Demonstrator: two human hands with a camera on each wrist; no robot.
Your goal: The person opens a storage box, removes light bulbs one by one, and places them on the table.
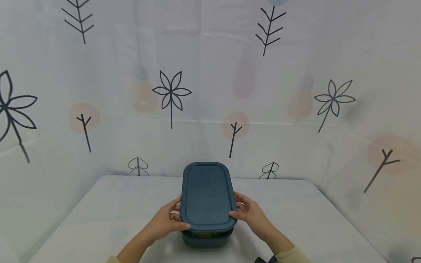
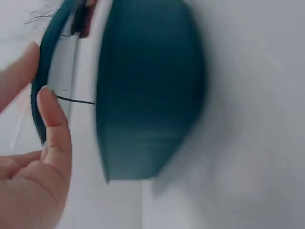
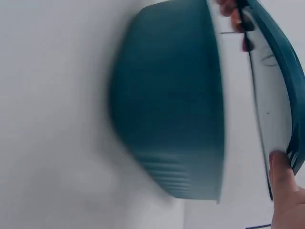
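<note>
A dark blue-green rectangular lid [image 1: 208, 195] with rounded corners is raised off a matching deep box [image 1: 205, 242] on the table. My left hand [image 1: 172, 218] grips the lid's left edge, thumb on top near the front corner and fingers below. On the opposite edge, my right hand [image 1: 251, 214] holds it the same way. Both wrist views show a gap between the lid [image 2: 42, 76] and the box [image 3: 167, 100]. Through the front gap a bit of something yellow-green [image 1: 204, 235] shows inside; the rest of the contents is hidden by the lid.
The box stands on a white-covered table [image 1: 131, 197]. Behind and at both sides hangs a pale curtain [image 1: 204, 142] with printed flowers and twigs. A small black object [image 1: 266, 259] shows at the bottom edge beside the right sleeve [image 1: 292, 255].
</note>
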